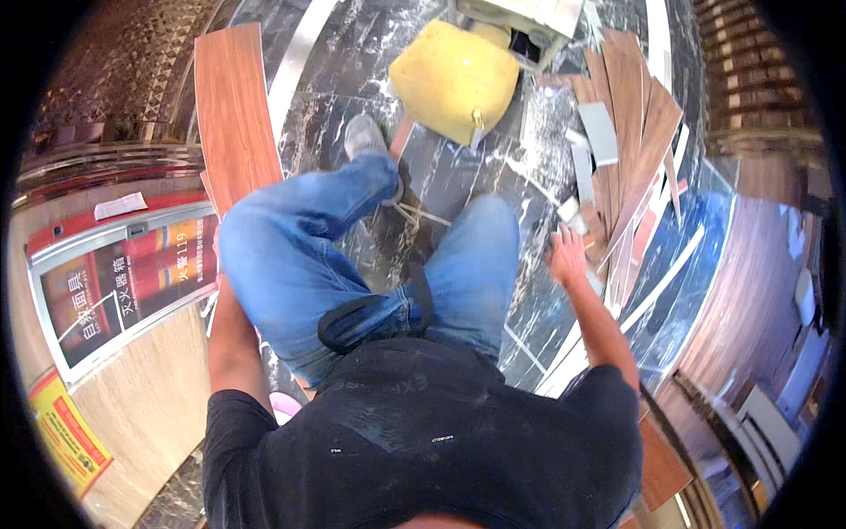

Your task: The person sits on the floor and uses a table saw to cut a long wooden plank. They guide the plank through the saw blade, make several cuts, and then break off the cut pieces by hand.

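Note:
My right hand [568, 256] is out to the right of my knee, fingers apart, over the left edge of a heap of wood-look plank offcuts [627, 123]. Small white scraps [569, 210] lie just beyond its fingertips, and I see nothing held in it. My left forearm [236, 339] runs down past the outside of my left knee. That knee hides most of the left hand, so its fingers do not show. A long reddish-brown plank [236, 106] lies on the left, stretching away beyond the knee.
Ahead stands a yellow padded stool [454, 79], with a pale dusty box-like unit [538, 22] behind it. A red-framed fire-equipment cabinet [123, 282] is close on my left. Long white strips [665, 278] lie on the dark marble floor [335, 106] at right.

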`<action>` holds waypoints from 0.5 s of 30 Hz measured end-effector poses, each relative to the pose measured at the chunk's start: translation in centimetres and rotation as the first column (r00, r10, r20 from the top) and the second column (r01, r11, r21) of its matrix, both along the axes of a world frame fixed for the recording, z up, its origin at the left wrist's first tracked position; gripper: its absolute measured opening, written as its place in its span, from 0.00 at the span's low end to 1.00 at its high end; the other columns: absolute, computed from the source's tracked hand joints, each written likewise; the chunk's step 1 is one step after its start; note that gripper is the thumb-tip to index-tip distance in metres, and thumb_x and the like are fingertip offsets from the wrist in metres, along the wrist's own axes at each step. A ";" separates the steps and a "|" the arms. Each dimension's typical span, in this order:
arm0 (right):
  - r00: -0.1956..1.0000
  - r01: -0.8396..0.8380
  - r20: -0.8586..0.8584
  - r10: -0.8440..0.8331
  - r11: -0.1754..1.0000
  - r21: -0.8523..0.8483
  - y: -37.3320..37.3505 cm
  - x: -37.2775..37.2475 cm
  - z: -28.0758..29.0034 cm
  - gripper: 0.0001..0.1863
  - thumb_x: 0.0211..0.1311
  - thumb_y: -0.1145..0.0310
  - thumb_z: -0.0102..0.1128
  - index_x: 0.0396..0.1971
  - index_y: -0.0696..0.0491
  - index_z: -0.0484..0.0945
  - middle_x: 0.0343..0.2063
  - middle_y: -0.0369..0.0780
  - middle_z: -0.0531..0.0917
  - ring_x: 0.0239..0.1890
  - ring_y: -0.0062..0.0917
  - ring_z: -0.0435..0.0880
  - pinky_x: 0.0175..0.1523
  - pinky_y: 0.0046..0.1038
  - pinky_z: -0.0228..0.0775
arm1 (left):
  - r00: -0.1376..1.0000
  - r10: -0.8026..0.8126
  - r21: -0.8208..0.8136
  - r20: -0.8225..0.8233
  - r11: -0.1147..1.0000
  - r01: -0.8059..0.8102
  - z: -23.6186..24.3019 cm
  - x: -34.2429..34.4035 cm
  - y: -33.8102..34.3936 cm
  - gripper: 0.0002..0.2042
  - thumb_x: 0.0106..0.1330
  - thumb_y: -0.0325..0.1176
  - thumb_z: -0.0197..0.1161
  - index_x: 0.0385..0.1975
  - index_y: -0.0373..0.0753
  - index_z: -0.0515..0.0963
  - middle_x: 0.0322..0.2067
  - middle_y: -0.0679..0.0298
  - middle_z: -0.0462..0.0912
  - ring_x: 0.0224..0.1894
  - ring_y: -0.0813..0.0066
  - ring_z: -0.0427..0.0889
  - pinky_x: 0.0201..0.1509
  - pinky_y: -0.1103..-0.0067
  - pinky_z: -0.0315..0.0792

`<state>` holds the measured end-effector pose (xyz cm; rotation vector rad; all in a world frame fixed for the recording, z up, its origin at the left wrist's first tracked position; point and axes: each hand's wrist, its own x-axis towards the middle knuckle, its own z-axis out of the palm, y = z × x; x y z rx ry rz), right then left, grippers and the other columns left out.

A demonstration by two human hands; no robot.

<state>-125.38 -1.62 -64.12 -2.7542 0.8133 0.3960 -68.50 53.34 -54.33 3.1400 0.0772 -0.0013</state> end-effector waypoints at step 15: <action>0.076 -0.260 -0.220 -0.973 -0.232 0.937 -20.2 44.2 9.4 0.35 0.72 0.53 0.51 0.65 0.65 0.54 0.61 0.53 0.69 0.62 0.39 0.71 0.65 0.36 0.68 | 0.979 -0.173 -0.377 -0.105 0.918 0.122 -12.4 16.5 -18.2 0.28 0.73 0.54 0.48 0.38 0.28 0.79 0.36 0.37 0.80 0.42 0.39 0.78 0.47 0.60 0.70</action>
